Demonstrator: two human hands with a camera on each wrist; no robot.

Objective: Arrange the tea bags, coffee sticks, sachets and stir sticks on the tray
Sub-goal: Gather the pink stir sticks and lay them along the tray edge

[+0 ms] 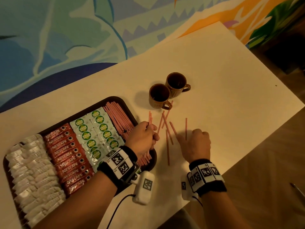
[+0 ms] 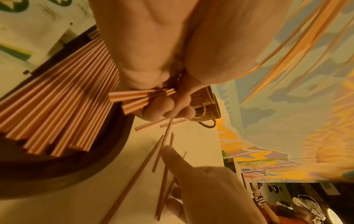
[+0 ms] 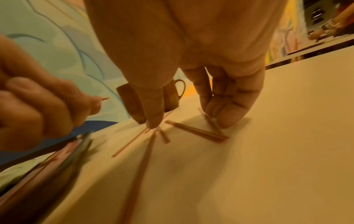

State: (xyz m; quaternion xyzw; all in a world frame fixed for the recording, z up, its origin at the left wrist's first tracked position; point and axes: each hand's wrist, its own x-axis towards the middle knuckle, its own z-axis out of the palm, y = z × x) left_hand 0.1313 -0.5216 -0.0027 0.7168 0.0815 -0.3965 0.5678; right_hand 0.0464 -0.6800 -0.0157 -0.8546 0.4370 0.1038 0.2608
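The dark tray [image 1: 115, 98] holds white tea bags [image 1: 31, 171], red coffee sticks [image 1: 67, 156], green-and-white sachets [image 1: 95, 131] and a row of striped stir sticks [image 1: 118, 118]. My left hand [image 1: 143, 138] hovers over the tray's right edge and grips a few stir sticks [image 2: 134, 97] in its curled fingers. Several loose stir sticks [image 1: 167, 146] lie scattered on the table to the right of the tray. My right hand [image 1: 195, 142] reaches down among them. Its fingertips [image 3: 228, 119] rest on one stick [image 3: 212, 122] and its thumb [image 3: 153, 121] touches another; neither stick is lifted.
Two brown cups [image 1: 159, 96] [image 1: 177, 84] stand just beyond the loose sticks, one stick end lying by the nearer cup's handle. The pale table [image 1: 231, 96] stretches right; its front edge runs diagonally close behind my right wrist. A patterned wall rises behind.
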